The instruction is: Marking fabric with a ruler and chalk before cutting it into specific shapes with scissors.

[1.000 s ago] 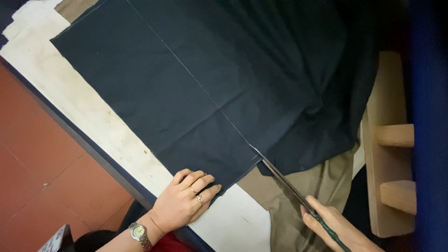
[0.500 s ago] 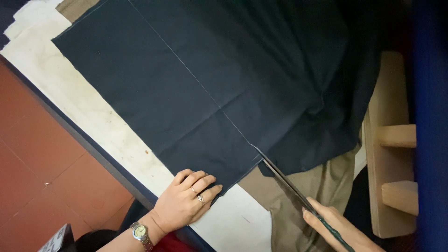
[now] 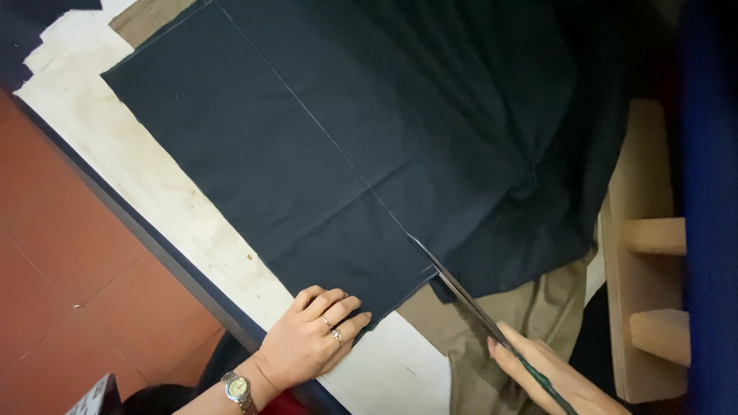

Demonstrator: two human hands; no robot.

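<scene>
A large dark navy cloth (image 3: 369,138) lies spread on a pale table top (image 3: 138,184), with a thin chalk line running across it toward the near edge. My left hand (image 3: 315,342), wearing rings and a wristwatch, rests flat with fingers apart at the cloth's near corner, pressing it down. My right hand (image 3: 550,376) grips the handles of long scissors (image 3: 453,288), whose blades enter the cloth's near edge along the chalk line. Tan fabric (image 3: 492,330) lies under the navy cloth near the scissors.
The table's dark edge (image 3: 154,246) runs diagonally, with red tiled floor (image 3: 69,307) beyond it on the left. A wooden frame with two pegs (image 3: 653,261) stands at the right, beside a blue upright (image 3: 707,192). More tan fabric (image 3: 146,15) shows at the top.
The scissor blades have crept a little further into the cloth along the chalk line. My left hand has stayed on the corner.
</scene>
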